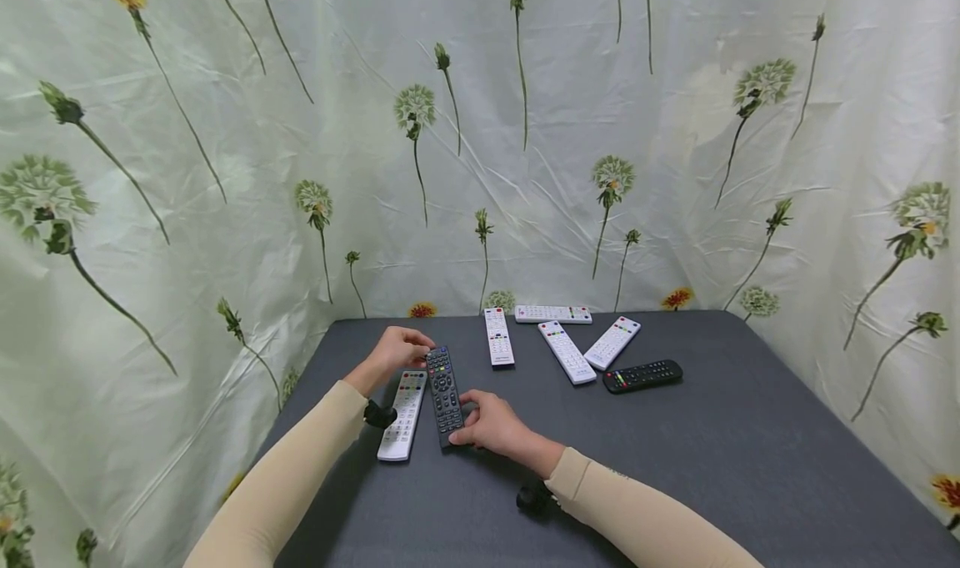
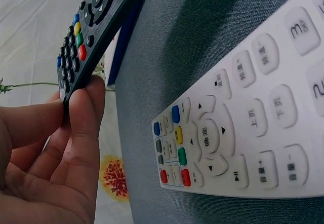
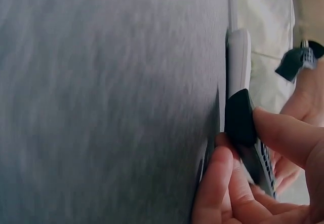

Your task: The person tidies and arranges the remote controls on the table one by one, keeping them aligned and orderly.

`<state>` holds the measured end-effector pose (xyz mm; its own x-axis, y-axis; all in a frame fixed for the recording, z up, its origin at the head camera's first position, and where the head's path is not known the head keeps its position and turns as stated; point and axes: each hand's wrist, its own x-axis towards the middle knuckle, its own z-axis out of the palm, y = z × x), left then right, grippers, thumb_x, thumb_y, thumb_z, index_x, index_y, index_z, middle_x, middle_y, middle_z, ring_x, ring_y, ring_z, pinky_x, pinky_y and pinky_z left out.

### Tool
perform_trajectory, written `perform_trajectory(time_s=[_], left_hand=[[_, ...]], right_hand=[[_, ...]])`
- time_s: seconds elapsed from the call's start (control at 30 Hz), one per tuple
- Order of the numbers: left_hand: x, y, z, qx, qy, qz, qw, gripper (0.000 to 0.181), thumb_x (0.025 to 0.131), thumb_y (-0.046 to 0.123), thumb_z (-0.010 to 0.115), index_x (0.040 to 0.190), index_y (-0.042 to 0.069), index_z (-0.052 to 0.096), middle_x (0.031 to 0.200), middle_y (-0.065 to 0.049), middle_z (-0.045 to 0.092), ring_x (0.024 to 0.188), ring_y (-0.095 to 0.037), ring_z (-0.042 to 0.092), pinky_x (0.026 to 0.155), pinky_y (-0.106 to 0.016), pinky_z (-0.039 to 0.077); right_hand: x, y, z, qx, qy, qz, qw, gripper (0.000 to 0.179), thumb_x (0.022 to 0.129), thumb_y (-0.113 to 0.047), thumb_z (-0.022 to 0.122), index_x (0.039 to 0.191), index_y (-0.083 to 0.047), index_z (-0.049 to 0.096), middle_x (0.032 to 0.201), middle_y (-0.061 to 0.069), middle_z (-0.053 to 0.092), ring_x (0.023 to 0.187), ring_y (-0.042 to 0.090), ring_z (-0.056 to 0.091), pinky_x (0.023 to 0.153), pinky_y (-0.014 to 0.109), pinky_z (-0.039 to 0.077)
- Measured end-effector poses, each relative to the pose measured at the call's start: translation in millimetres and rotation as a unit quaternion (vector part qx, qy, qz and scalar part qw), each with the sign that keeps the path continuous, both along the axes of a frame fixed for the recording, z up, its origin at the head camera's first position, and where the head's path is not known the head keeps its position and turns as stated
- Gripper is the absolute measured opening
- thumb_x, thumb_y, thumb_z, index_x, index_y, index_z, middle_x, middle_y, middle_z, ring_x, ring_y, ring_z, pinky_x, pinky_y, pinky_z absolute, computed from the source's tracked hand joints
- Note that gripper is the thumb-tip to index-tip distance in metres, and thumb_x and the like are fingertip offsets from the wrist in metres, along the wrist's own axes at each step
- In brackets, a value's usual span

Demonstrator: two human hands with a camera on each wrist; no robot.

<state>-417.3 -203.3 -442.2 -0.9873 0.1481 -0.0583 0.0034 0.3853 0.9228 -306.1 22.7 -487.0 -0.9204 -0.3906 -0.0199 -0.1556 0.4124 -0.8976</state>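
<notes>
A black remote control (image 1: 445, 394) with colored buttons is held between both hands, tilted a little above the table. My left hand (image 1: 399, 349) pinches its far end between thumb and fingers, as the left wrist view shows close up. At the near end my right hand (image 1: 495, 424) grips it, thumb on the top edge and fingers beneath in the right wrist view. Just left of it a white remote control (image 1: 402, 416) with Chinese-marked buttons lies flat on the table, under the left wrist.
On the dark grey table (image 1: 675, 468), several white remotes lie toward the back, among them one upright in line (image 1: 498, 337) and one crosswise (image 1: 553, 314). Another black remote (image 1: 642, 376) rests to the right. A flower-printed curtain (image 1: 525, 176) hangs behind the table.
</notes>
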Motion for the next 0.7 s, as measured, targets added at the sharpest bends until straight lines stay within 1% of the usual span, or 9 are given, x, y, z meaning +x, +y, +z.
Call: perform_trajectory(time_s=[0.13, 0.27, 0.47, 0.57, 0.7], left_hand=[[0.4, 2.1, 1.2, -0.012, -0.006, -0.015, 0.9998, 0.017, 0.099, 0.0, 0.061, 0.108, -0.003, 0.074, 0.109, -0.018, 0.067, 0.076, -0.022, 0.066, 0.076, -0.042, 0.06], [-0.3, 4.0, 3.2, -0.022, -0.01, -0.037, 0.999, 0.017, 0.098, 0.0, 0.061, 0.108, -0.004, 0.074, 0.108, -0.018, 0.067, 0.077, -0.022, 0.066, 0.08, -0.046, 0.059], [-5.2, 10.4, 5.1, -0.033, -0.018, -0.067, 0.9971, 0.017, 0.098, -0.001, 0.061, 0.108, -0.006, 0.074, 0.108, -0.02, 0.068, 0.076, -0.021, 0.066, 0.083, -0.048, 0.058], [-4.7, 12.9, 6.4, -0.048, -0.016, -0.07, 0.9962, 0.017, 0.098, -0.003, 0.06, 0.107, -0.006, 0.074, 0.105, -0.019, 0.07, 0.076, -0.022, 0.066, 0.081, -0.047, 0.059], [-4.4, 14.0, 5.2, -0.071, -0.016, -0.072, 0.9948, 0.017, 0.097, -0.004, 0.06, 0.103, -0.006, 0.075, 0.099, -0.017, 0.071, 0.075, -0.022, 0.067, 0.077, -0.043, 0.06]], right_hand=[[6.1, -8, 2.2, 0.019, 0.013, 0.0, 0.9997, 0.083, 0.077, -0.016, 0.088, 0.147, -0.001, 0.045, 0.076, 0.002, 0.067, 0.061, 0.017, 0.062, 0.055, 0.031, 0.05], [13.1, -14, 4.7, 0.039, 0.028, -0.006, 0.9988, 0.097, 0.076, -0.017, 0.089, 0.153, 0.001, 0.034, 0.076, 0.003, 0.065, 0.061, 0.017, 0.061, 0.054, 0.031, 0.049], [20.9, -20, 7.7, 0.079, 0.03, -0.027, 0.996, 0.105, 0.078, -0.023, 0.088, 0.158, 0.0, 0.024, 0.072, -0.001, 0.062, 0.059, 0.017, 0.059, 0.052, 0.032, 0.047], [23.4, -25, 6.4, 0.089, 0.031, -0.027, 0.9952, 0.106, 0.08, -0.027, 0.087, 0.158, 0.0, 0.021, 0.071, -0.002, 0.061, 0.057, 0.016, 0.058, 0.05, 0.032, 0.045], [26.4, -30, 8.2, 0.094, 0.031, -0.028, 0.9947, 0.108, 0.08, -0.028, 0.087, 0.158, 0.001, 0.02, 0.07, -0.002, 0.061, 0.057, 0.016, 0.058, 0.049, 0.032, 0.044]])
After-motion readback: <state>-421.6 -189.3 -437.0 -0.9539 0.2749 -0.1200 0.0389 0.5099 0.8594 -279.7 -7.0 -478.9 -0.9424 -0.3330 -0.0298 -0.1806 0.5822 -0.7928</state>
